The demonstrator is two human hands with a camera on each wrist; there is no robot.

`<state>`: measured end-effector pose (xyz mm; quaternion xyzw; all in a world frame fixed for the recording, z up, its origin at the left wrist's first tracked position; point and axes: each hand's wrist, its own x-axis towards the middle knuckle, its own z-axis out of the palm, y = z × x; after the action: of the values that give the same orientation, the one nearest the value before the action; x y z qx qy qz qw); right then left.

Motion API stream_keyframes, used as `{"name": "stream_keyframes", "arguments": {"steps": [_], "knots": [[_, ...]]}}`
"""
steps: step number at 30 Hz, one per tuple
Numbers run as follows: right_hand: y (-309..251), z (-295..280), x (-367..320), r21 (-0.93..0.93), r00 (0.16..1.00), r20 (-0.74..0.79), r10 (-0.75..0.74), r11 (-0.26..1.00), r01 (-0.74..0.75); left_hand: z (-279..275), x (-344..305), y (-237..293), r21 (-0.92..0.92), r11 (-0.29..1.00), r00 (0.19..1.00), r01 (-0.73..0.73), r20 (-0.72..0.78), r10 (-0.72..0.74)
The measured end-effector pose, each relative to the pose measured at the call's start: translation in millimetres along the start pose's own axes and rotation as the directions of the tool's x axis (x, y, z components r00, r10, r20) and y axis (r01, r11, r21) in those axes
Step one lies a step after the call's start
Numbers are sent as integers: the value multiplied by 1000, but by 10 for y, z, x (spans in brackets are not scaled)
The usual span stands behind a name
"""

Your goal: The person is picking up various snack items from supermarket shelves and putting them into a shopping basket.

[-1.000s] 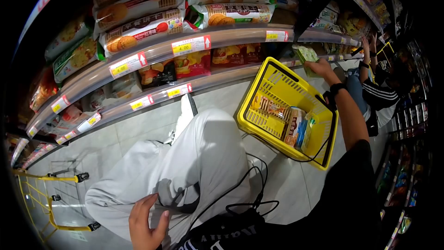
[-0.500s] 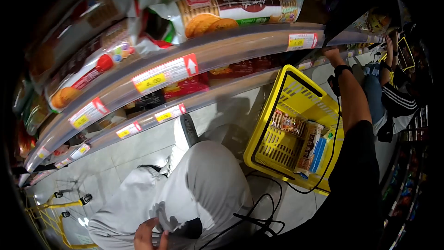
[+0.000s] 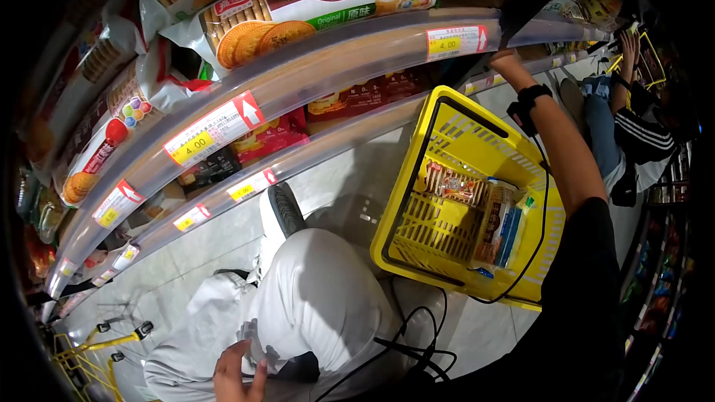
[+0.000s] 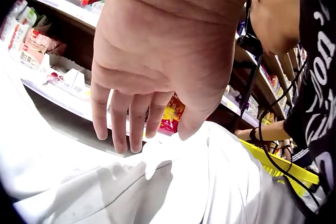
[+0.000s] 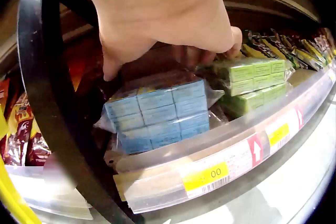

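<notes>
A wrapped pack of blue boxes (image 5: 160, 113) sits on a low shelf (image 5: 302, 78), beneath the arched right hand (image 5: 165, 19) of a person reaching in. The thumb hangs near the pack's left end while the other fingers reach behind, toward the green packs (image 5: 257, 74) just beside it; with the fingertips hidden, whether the hand grips anything cannot be told. The loose, slick-looking film could slide from a shallow pinch and let a pack drop. A sideways swing of the knuckles might topple the green stack, and a pull without enough lift could snag wrapping on the clear shelf lip (image 5: 247, 129). To the left, a black post (image 5: 39, 50) leaves little elbow room and could knock the wrist.

Below the forearm, a yellow basket (image 3: 404, 171) stands on the floor, holding a biscuit pack (image 3: 453, 182) and other wrapped goods. A black cable (image 3: 547, 193) draped across it from the wrist strap (image 3: 530, 97) could catch the rim and tug the basket askew if the arm draws back sharply. The left hand (image 4: 163, 50), fingers relaxed and holding nothing, hangs over pale trousers (image 3: 320, 290), poorly placed to steady it.
</notes>
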<state>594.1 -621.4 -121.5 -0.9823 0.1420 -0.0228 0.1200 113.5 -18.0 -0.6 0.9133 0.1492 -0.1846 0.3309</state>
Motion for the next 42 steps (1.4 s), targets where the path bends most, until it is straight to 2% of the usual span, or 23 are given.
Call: {"name": "stream_keyframes", "arguments": {"steps": [1, 3, 4, 11, 19, 23, 30, 32, 37, 39, 40, 42], "knots": [[-29, 13, -24, 8, 1000, -1, 6, 1000, -6, 4, -14, -20, 6, 1000, 1000, -4, -3, 4], [-98, 27, -51, 17, 1000, -3, 20, 1000, -20, 36, -20, -88, 85, 977, 979, -193, -46, 198], [-129, 39, -64, 20, 1000, -2, 26, 999, -26, 29, -30, -104, 94, 974, 977, -205, -43, 210], [-251, 61, -91, 42, 999, -9, 43, 998, -43, -34, -97, -188, 68, 988, 988, -142, -53, 146], [-281, -77, -160, 89, 998, -35, 50, 995, -47, -32, -89, -313, 99, 981, 984, -164, -60, 170], [-272, -137, -159, 163, 995, -87, 38, 986, -24, -26, -131, -395, 110, 977, 978, -185, -72, 193], [-174, -308, 78, 355, 974, -220, 42, 934, 40, -50, -137, -408, 125, 988, 994, -96, -40, 101], [-56, -314, 83, 402, 981, -184, 67, 915, 13, -35, -112, -403, 125, 988, 994, -89, -51, 96], [117, -260, -107, 537, 997, 27, 79, 840, -81, -13, -96, -392, 152, 984, 996, -89, -17, 93], [170, -250, -133, 531, 994, 81, 67, 842, -101, 4, -83, -379, 156, 984, 996, -82, -9, 84], [264, -258, -11, 418, 982, 155, 107, 894, -163, 18, -74, -371, 156, 985, 997, -79, -9, 81], [378, -270, 16, 403, 981, 185, 60, 906, -132, 50, -49, -369, 155, 984, 996, -84, 8, 83]]}}
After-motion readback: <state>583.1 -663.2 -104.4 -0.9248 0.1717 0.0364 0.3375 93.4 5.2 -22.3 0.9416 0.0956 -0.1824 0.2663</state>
